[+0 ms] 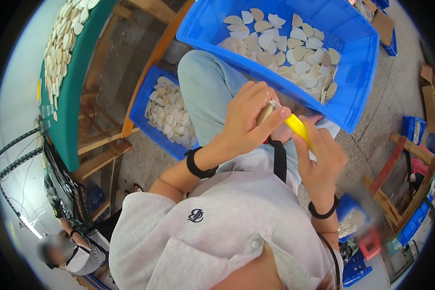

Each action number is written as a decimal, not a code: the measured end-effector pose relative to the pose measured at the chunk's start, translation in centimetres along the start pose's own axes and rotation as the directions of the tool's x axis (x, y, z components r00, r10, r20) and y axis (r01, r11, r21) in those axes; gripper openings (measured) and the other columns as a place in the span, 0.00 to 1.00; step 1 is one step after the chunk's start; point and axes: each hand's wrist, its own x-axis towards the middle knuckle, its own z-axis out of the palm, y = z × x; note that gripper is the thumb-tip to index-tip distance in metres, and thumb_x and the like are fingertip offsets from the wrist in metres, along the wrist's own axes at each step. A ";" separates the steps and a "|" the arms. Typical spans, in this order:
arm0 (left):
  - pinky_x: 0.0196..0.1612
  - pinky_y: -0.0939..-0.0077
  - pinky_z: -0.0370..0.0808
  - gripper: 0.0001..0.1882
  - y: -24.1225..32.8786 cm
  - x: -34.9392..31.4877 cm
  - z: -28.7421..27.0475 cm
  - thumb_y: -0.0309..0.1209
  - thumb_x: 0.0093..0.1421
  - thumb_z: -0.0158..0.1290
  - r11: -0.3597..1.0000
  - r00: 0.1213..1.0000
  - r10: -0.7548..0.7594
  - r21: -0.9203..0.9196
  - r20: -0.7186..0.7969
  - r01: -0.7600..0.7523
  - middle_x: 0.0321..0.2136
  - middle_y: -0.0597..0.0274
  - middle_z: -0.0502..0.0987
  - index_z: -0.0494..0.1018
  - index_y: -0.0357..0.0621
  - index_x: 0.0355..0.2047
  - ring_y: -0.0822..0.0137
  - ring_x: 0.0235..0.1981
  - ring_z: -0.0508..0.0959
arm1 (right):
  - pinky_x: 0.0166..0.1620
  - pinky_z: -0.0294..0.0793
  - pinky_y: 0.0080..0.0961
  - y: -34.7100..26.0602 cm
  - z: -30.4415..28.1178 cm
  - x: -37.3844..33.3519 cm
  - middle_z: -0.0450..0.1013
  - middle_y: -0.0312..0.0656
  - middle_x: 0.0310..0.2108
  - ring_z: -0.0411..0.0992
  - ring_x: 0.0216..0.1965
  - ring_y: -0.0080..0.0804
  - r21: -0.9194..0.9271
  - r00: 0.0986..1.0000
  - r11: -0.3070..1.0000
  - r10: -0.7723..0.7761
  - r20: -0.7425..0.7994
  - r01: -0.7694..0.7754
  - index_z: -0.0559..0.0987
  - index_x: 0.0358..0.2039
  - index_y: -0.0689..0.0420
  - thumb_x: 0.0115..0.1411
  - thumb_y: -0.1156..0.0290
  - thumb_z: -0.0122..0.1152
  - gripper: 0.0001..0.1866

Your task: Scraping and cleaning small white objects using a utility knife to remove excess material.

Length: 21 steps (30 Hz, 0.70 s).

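Observation:
In front of my lap, my left hand (256, 111) is closed on a flat cream half-round piece (265, 114), mostly covered by the fingers. My right hand (319, 152) grips a tool with a yellow handle (299, 128), which looks like a knife. The tool's pale grey end (275, 104) meets the piece's edge by my left thumb. Just beyond both hands, a large blue crate (275, 65) holds many similar white and cream half-round pieces (302, 67).
At my left knee, a smaller blue crate (142, 118) contains more such pieces. A green-topped table (77, 106) with a pile of them stands at far left. Another person (84, 256) sits at lower left. To the right are a wooden frame (386, 166) and a red stool (369, 244).

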 end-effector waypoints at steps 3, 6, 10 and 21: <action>0.27 0.71 0.58 0.16 -0.1 0.0 0.0 0.38 0.54 0.54 1.000 1.000 -0.016 -0.004 0.007 0.016 0.19 0.60 0.64 0.66 0.39 0.20 0.61 0.23 0.61 | 0.20 0.64 0.23 0.1 0.7 -0.2 0.69 0.36 0.21 0.66 0.16 0.30 0.064 0.999 0.997 0.033 -0.029 -0.031 0.78 0.39 0.54 0.49 0.66 0.64 0.16; 0.27 0.72 0.58 0.15 0.3 0.3 -0.1 0.36 0.53 0.55 0.999 0.999 -0.035 0.029 0.007 0.035 0.19 0.60 0.63 0.66 0.39 0.20 0.62 0.23 0.61 | 0.21 0.66 0.23 0.5 1.1 -0.2 0.70 0.38 0.22 0.68 0.18 0.31 0.179 0.992 0.979 0.112 -0.059 -0.100 0.78 0.39 0.56 0.49 0.68 0.64 0.15; 0.27 0.72 0.58 0.14 0.5 0.5 0.0 0.36 0.52 0.56 0.996 0.998 -0.055 -0.067 0.007 0.055 0.20 0.60 0.63 0.66 0.39 0.21 0.62 0.24 0.62 | 0.23 0.68 0.24 0.7 0.5 0.2 0.71 0.39 0.22 0.70 0.20 0.33 0.253 0.990 0.960 0.135 -0.031 -0.123 0.78 0.38 0.57 0.50 0.69 0.64 0.15; 0.25 0.71 0.60 0.15 0.3 1.1 -0.6 0.39 0.48 0.58 0.962 0.995 0.102 0.254 0.001 -0.099 0.22 0.60 0.65 0.67 0.40 0.24 0.61 0.25 0.63 | 0.19 0.62 0.23 1.0 -0.3 0.5 0.68 0.35 0.20 0.64 0.15 0.30 0.095 1.000 0.995 -0.008 0.013 0.006 0.79 0.38 0.54 0.47 0.66 0.65 0.16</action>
